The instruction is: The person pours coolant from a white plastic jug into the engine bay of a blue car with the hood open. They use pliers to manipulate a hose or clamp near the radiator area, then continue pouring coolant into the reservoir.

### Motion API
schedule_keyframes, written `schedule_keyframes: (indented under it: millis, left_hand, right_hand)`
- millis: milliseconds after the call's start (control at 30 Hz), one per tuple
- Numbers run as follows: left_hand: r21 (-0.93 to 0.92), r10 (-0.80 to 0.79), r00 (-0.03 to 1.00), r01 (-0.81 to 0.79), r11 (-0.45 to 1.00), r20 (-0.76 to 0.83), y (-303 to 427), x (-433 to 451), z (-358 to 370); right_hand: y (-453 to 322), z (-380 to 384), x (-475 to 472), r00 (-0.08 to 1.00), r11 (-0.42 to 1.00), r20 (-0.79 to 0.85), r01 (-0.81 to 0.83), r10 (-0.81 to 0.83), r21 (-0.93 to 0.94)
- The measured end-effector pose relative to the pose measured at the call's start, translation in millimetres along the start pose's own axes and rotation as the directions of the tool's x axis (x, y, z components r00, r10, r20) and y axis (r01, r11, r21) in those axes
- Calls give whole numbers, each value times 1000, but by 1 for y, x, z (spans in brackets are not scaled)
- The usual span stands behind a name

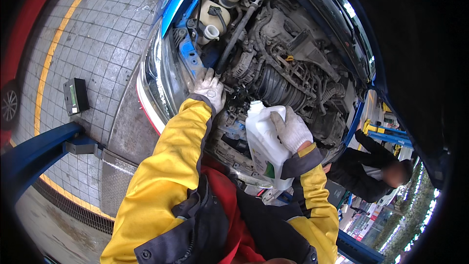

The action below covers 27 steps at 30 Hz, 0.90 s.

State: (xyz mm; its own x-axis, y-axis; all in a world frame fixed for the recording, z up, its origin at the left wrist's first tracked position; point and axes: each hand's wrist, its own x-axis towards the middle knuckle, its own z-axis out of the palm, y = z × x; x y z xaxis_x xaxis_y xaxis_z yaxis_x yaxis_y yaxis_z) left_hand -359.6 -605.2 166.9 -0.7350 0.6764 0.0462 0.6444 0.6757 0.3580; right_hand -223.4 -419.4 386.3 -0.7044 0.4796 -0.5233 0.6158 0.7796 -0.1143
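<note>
My right hand, in a white knit glove, grips the handle of a white plastic jug. The jug stands nearly upright over the front of the engine bay, its mouth uncapped. My left hand, in a similar soiled glove, touches the front of the bay between the headlight and the lower end of a black hose. Its fingertips are partly hidden against the dark parts, so any hold there is unclear. Farther along, a white filler neck gapes beside a cream plastic reservoir.
The raised hood hangs along the right. A black box sits on the tiled floor at left, near a blue lift arm. A person in dark clothes is beyond the car at right. A red car edges the far left.
</note>
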Motion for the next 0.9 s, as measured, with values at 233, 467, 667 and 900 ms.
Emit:
schedule_keyframes:
  millis: [233,467,667,900]
  left_hand:
    - [-1,-61,996,61,998,69,5,0,-13]
    - [28,35,999,-35,999,-2,-2,3,4]
    - [-24,51,997,-52,998,-57,-2,2,5]
    - [6,2,999,-2,1000,-34,1,0,3]
  right_hand:
    - [4,1,2,1000,1000,-4,16,-16,22]
    - [7,2,6,999,999,24,31,-32,38]
    - [10,4,7,999,1000,33,12,-12,6]
    - [9,4,6,999,1000,42,10,-10,-14]
